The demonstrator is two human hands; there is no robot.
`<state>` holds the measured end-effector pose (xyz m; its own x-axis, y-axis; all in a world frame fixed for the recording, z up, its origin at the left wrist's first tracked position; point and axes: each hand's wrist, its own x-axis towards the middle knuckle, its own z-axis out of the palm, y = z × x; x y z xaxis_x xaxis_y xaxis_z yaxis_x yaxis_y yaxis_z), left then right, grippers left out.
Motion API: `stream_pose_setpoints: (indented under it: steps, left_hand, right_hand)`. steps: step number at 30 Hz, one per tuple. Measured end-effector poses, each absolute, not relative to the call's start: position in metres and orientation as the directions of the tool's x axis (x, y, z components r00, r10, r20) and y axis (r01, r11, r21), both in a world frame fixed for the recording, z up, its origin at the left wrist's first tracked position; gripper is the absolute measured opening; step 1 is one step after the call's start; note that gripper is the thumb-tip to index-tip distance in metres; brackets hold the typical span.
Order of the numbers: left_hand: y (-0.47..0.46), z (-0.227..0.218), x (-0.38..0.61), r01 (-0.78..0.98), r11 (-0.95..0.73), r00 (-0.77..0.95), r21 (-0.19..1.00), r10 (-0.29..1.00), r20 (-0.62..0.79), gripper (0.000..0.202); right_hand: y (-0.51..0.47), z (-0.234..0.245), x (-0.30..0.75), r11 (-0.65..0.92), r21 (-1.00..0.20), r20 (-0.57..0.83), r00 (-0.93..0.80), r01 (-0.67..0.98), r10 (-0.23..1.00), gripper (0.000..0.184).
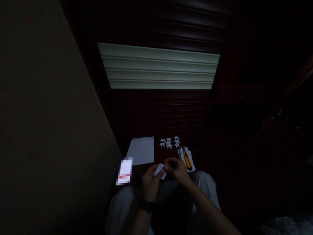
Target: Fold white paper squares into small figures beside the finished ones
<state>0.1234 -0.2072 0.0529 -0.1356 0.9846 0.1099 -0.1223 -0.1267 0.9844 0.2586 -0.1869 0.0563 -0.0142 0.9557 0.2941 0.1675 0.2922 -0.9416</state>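
The scene is dim. My left hand (150,182) and my right hand (177,169) are both pinched on a small folded piece of white paper (160,170), held above my lap in front of a dark wooden surface. A dark watch is on my left wrist. Beyond my hands lie several small folded white paper figures (169,142) in a cluster. A yellow utility knife (187,160) rests on a small white sheet just right of my right hand.
A larger white paper sheet (142,150) lies to the left of the figures. A blurred white and red card (125,172) sits at the left. A plain wall (49,114) rises on the left, and pale slats (158,67) show above among dark wood.
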Motion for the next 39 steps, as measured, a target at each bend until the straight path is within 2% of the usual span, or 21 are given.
stream_pose_setpoints:
  steps: [6, 12, 17, 21, 26, 29, 35, 39]
  left_hand:
    - [-0.207, 0.054, 0.12, -0.014, -0.155, -0.085, 0.988, 0.985, 0.153, 0.034]
    - [-0.205, 0.058, 0.115, 0.185, -0.206, 0.004, 0.961, 0.978, 0.209, 0.023]
    - [-0.205, 0.065, 0.111, 0.197, -0.234, 0.08, 0.952, 0.972, 0.223, 0.02]
    - [-0.206, 0.069, 0.112, 0.219, -0.253, 0.124, 0.942, 0.965, 0.23, 0.023]
    - [-0.204, 0.065, 0.11, 0.342, -0.274, 0.109, 0.899, 0.962, 0.251, 0.025]
    - [-0.202, 0.062, 0.107, 0.403, -0.29, 0.171, 0.868, 0.956, 0.239, 0.024]
    - [-0.204, 0.064, 0.108, 0.444, -0.346, 0.249, 0.826, 0.934, 0.257, 0.01]
    - [-0.204, 0.063, 0.106, 0.416, -0.318, 0.237, 0.852, 0.942, 0.236, 0.012]
  right_hand:
    - [-0.186, 0.062, 0.264, 0.354, -0.914, 0.33, -0.145, 0.199, 0.933, 0.013]
    - [-0.185, 0.062, 0.268, 0.344, -0.902, 0.317, -0.142, 0.26, 0.938, 0.011]
    - [-0.187, 0.062, 0.269, 0.361, -0.858, 0.335, -0.135, 0.366, 0.932, 0.012]
    - [-0.19, 0.066, 0.268, 0.412, -0.762, 0.386, -0.16, 0.5, 0.908, 0.01]
    - [-0.194, 0.067, 0.267, 0.461, -0.634, 0.427, -0.215, 0.621, 0.878, 0.006]
    - [-0.195, 0.067, 0.269, 0.489, -0.588, 0.418, -0.276, 0.645, 0.866, 0.009]
    - [-0.198, 0.071, 0.269, 0.534, -0.483, 0.414, -0.357, 0.694, 0.838, 0.007]
    - [-0.203, 0.081, 0.27, 0.555, -0.526, 0.407, -0.382, 0.645, 0.829, 0.006]
